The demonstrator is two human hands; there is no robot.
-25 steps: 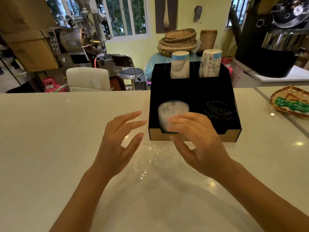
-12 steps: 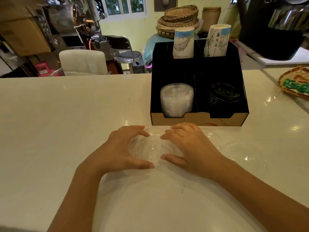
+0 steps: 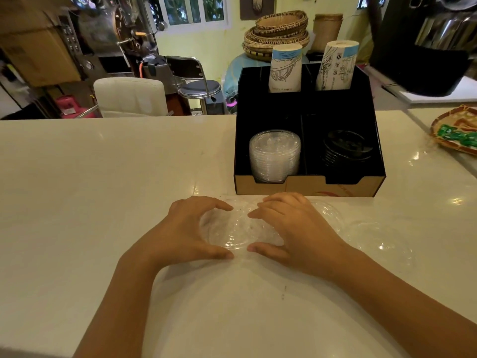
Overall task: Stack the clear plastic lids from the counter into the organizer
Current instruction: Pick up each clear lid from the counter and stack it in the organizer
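Both hands rest on the pale tabletop [image 3: 77, 177] just in front of the black organizer [image 3: 371, 140], cupped around one clear plastic lid [image 3: 232, 231] that lies flat between them. The left hand [image 3: 185, 228] curves round the lid's left rim, its forefinger over the far edge and its thumb at the near edge; the right hand [image 3: 296, 228] mirrors it on the right rim, so each pinches the lid from its own side and the fingertips of the two nearly meet. More loose clear lids [image 3: 379, 241] lie on the tabletop to the right of the right hand, in front of the organizer, but they are so transparent that their number and edges are hard to make out, and part of one is hidden under that hand. In the organizer's front left compartment stands a stack of clear lids [image 3: 275, 156]; the front right one holds dark lids [image 3: 346, 148], and paper cups [image 3: 285, 68] stand in the back
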